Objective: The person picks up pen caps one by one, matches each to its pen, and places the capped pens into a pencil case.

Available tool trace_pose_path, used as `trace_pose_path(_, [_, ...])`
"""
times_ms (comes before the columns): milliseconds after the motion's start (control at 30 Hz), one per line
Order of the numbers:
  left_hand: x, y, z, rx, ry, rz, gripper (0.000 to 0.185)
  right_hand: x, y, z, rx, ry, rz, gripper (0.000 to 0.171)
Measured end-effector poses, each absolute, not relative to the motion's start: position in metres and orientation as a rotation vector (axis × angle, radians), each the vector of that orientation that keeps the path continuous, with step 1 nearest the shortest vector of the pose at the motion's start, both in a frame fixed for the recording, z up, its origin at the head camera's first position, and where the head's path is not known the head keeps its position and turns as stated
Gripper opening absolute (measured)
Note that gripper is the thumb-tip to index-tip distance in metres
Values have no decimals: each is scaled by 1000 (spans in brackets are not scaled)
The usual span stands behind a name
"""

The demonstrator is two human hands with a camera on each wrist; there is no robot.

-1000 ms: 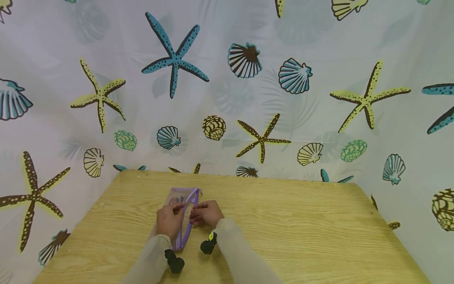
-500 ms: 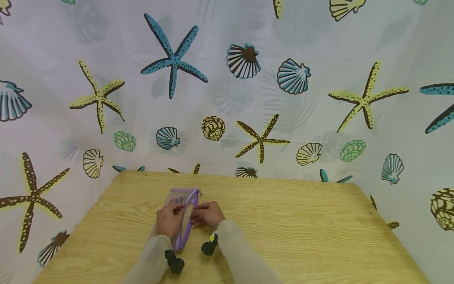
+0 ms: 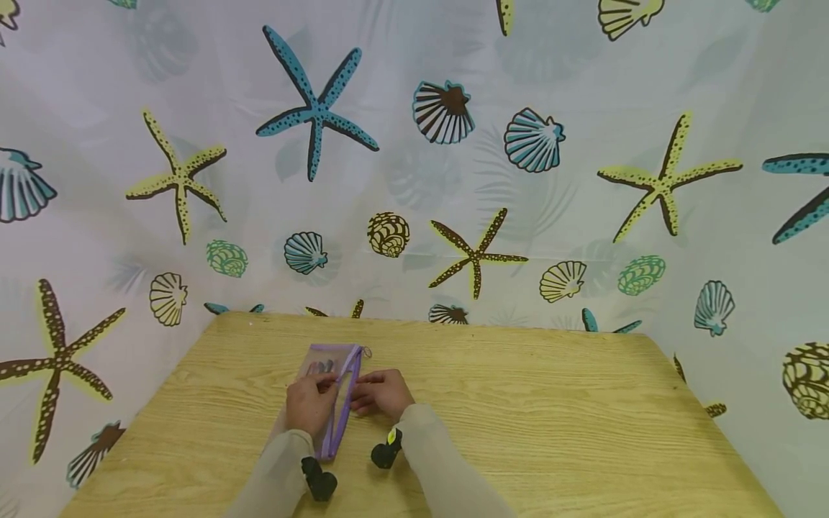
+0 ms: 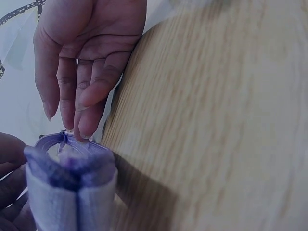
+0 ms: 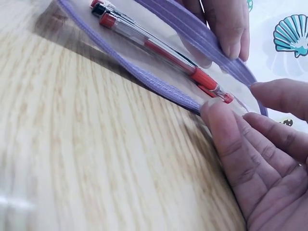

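A clear pouch with purple zipper trim (image 3: pixel 343 421) lies on the table, its mouth parted. My left hand (image 3: pixel 311 403) pinches one purple edge with thumb and fingers. Several pens (image 5: pixel 163 53) with red and black caps rest inside the see-through pouch. Beside the opposite edge is my right hand (image 3: pixel 383 394). In the right wrist view, the fingers (image 5: pixel 276 130) of my right hand are spread, nearly straight, and touch or almost touch the trim at the pouch's end. The left wrist view has the right hand's palm (image 4: pixel 96 29) facing the zipper edge. Most of my left hand is outside that view.
A wooden table (image 3: pixel 550 424) extends to the right of both hands. Behind it hangs a pale curtain (image 3: pixel 414 165) printed with starfish and shells. Black wrist cameras (image 3: pixel 319 480) sit on the sleeves, close above the table.
My right hand has shifted slightly right, its fingertips drawing back from the purple edge. The pouch mouth looks a little narrower in the head view. My left hand keeps its place.
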State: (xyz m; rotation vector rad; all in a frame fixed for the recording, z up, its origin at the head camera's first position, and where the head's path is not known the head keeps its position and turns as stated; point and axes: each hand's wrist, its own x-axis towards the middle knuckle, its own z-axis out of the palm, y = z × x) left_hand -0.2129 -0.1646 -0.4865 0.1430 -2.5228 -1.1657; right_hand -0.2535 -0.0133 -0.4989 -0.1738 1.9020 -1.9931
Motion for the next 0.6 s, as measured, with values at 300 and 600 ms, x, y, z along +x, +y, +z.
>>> trace_pose_path(300, [-214,-165,-490,150,-2533,-1164,16,-250,-10,-499,-174,1891,-2030,27])
trace_pose_path(600, [-215,-165,-491,146,-2538,-1152,15,-250,-6,-502,-195,1860,-2068,29])
